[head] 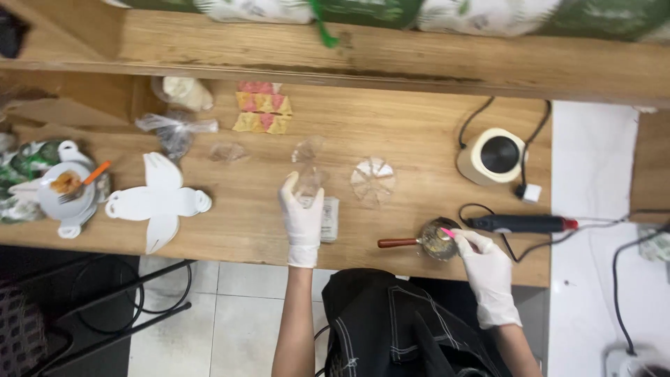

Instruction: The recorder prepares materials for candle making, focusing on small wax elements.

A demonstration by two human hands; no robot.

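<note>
Both my hands wear white gloves over a wooden table (405, 139). My left hand (301, 213) holds up a small clear plastic piece (308, 180) near the table's middle. My right hand (484, 265) grips a thin pink stick (448, 233) whose tip rests in a small metal ladle (437, 241) with a reddish-brown handle, near the front edge. A round clear segmented mould (373, 181) lies between the two hands, farther back. A small pale rectangular block (330, 218) sits just right of my left hand.
A cream round heater (492, 156) and a black pen-shaped tool (520, 223) with cables lie at the right. Pink and yellow triangular pieces (263, 112), plastic bags (176, 129), a white cross-shaped mould (158, 201) and a white bowl with a fork (68, 192) are at the left.
</note>
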